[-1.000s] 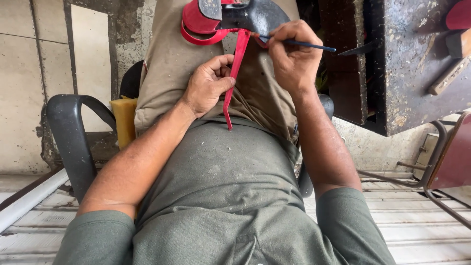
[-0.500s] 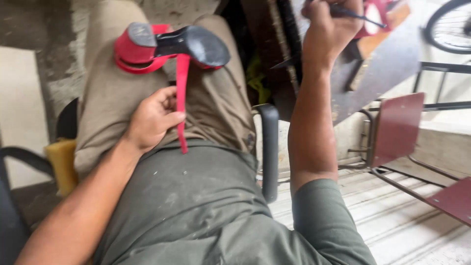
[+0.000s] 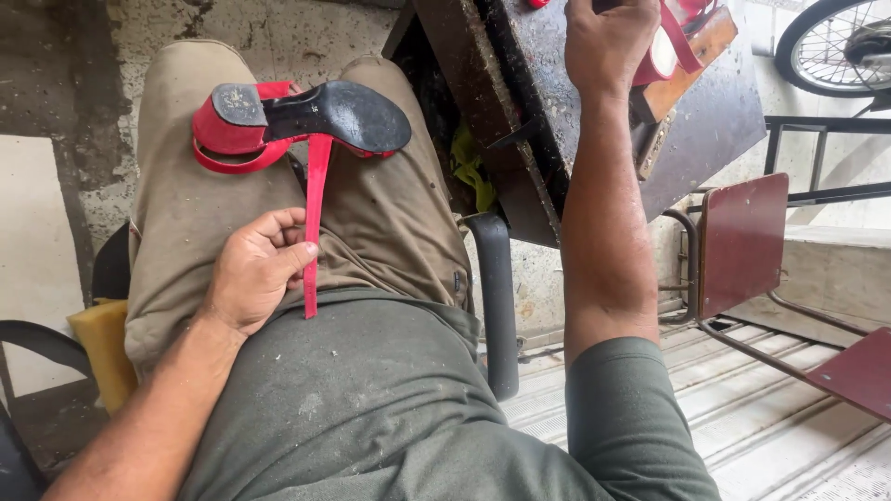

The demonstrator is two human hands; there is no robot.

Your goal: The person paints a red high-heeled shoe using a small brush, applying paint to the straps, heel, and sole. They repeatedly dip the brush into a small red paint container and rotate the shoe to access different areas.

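We see, beyond the fingers of the right hand, a dark, stained work table; it fills the upper right, and a bicycle wheel shows past its far corner; below that hand's forearm stand dark red metal chairs on a ribbed floor; the black armrest of the seat rises between the two arms; under the fingers of the left hand lie the khaki trousers of the lap, and a yellow cushion peeks out behind the left wrist; on the thighs, just above the left fingers, rests a red high-heeled sandal, sole up, its black sole and heel tip facing us; from it a loose red strap runs down the lap; the left hand is curled around this strap, thumb and fingers pinching it near its lower end; the right hand is stretched out over the table, well apart from the sandal, its fingers curled at the top edge of the view; we cannot tell whether they grip anything; just beside them sits another red shoe piece on a wooden block.
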